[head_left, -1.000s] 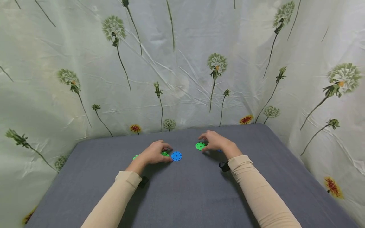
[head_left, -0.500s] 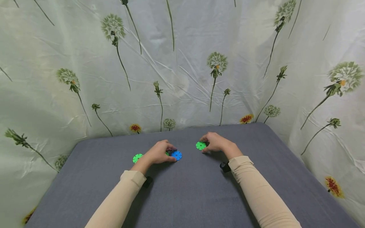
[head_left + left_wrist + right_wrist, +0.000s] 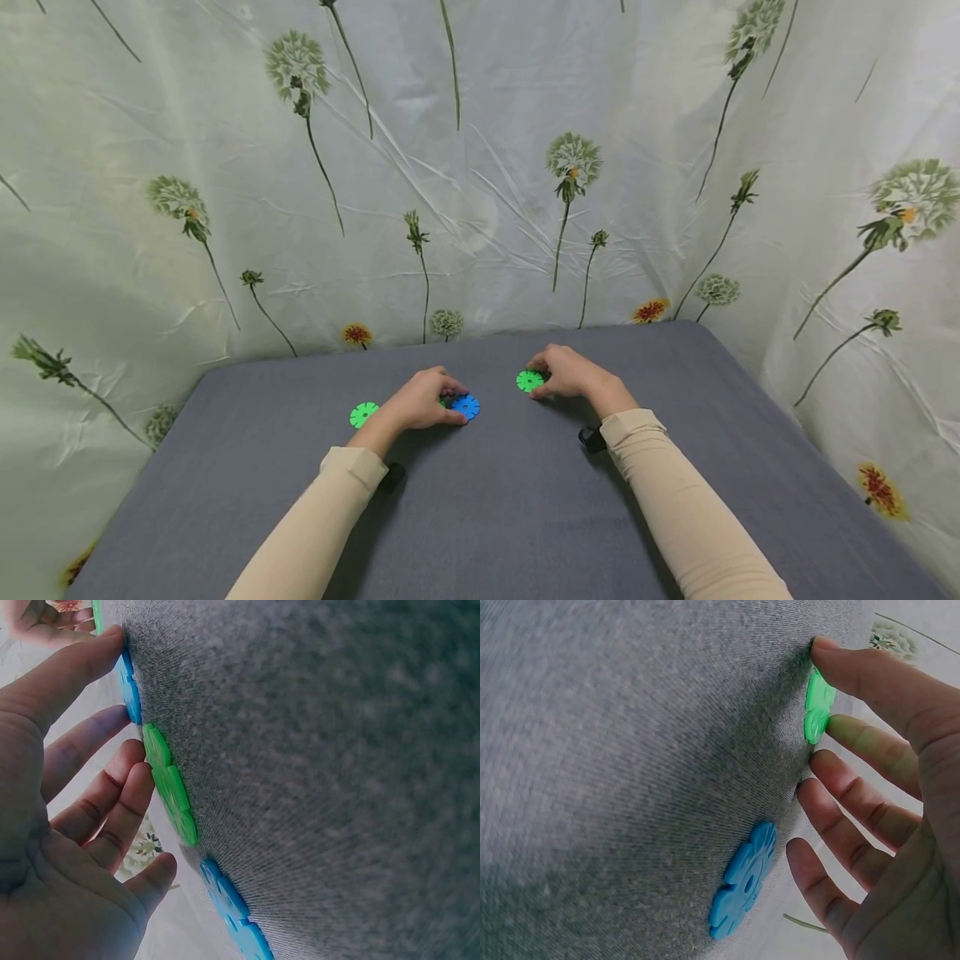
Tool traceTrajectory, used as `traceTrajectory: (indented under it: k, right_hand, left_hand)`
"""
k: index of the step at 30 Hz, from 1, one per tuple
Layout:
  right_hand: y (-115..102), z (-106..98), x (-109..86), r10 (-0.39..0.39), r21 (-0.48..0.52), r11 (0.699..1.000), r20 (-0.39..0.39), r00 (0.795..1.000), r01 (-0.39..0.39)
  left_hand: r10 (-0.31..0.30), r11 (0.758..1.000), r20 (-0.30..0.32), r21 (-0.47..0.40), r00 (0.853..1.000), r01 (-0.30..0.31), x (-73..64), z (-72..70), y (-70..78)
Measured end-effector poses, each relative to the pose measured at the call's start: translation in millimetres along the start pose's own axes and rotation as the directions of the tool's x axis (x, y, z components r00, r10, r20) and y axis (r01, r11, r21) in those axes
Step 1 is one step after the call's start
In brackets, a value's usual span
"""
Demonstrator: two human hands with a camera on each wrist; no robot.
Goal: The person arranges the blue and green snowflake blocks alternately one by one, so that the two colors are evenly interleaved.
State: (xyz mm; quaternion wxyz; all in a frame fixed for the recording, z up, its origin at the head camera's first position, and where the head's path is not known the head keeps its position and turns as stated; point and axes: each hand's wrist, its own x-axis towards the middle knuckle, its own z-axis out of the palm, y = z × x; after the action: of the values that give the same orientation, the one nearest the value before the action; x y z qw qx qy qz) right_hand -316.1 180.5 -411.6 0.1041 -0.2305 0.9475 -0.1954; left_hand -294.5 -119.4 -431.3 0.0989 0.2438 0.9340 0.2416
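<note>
In the head view my left hand [image 3: 420, 402] reaches over the cloth to a blue notched plastic disc [image 3: 466, 407]. Thumb and index finger pinch that disc at opposite edges as it lies flat; the other fingers extend loosely beside a green disc [image 3: 171, 787]. My right hand [image 3: 572, 372] has thumb and index finger at opposite edges of another green notched disc [image 3: 529, 382], pinching it close on the cloth. Under the right palm lies a blue disc [image 3: 742, 881], hidden from the head view.
Another green disc [image 3: 363, 414] lies left of my left wrist. A further blue disc [image 3: 235, 909] shows low in the left wrist view. Grey cloth [image 3: 495, 517] covers the table, and a flower-print curtain [image 3: 480, 167] hangs along its back and sides.
My left hand has moved right, its thumb and index finger coming around the blue disc and uncovering the leftmost green disc. The right hand's fingers have drawn in around its green disc.
</note>
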Motion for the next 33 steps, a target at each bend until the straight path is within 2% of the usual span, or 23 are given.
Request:
traceTrajectory:
  k: [11, 20, 33]
  right_hand:
    - [1.6, 2.3, 2.3, 0.002, 0.005, 1.0, -0.008, 1.0, -0.002]
    - [3.2, 3.1, 4.5, 0.036, 0.017, 0.999, -0.013, 0.999, -0.036]
    - [1.2, 3.3, 5.3, 0.05, 0.033, 0.998, -0.012, 0.999, -0.05]
  left_hand:
    - [-0.017, 1.0, 0.002, -0.008, 1.0, 0.017, -0.1, 0.1, 2.3]
    - [0.021, 1.0, -0.003, 0.024, 1.0, -0.02, 0.6, 0.8, 0.6]
    - [-0.032, 0.999, -0.005, 0.022, 0.999, 0.032, 2.2, 3.3, 1.9]
